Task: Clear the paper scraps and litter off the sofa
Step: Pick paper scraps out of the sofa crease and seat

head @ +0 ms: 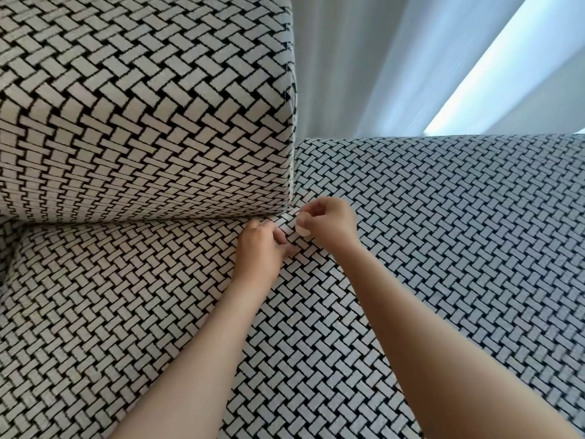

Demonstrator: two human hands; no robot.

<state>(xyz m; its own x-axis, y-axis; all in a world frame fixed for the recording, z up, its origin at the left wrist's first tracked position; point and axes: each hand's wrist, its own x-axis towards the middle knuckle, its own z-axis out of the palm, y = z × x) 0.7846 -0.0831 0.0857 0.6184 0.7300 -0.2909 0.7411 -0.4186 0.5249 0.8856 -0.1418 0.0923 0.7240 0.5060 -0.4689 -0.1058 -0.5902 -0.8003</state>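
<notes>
Two hands meet at the far corner of the sofa [126,312] seat, where the back cushion [142,122] joins the right-hand armrest [459,217]. The right hand [326,226] pinches a small, pale, roundish paper scrap [303,231] between thumb and fingertips, just above the seat and close to the seam. The left hand [258,245] lies just left of it, fingers curled down onto the fabric; whether they hold anything I cannot tell. The pinch looks thin, so the scrap could slip into the crevice beside it, where reaching it would be hard. Other pale bits would be easy to miss against the black-and-white weave. A white curtain [364,58] hangs beyond.
</notes>
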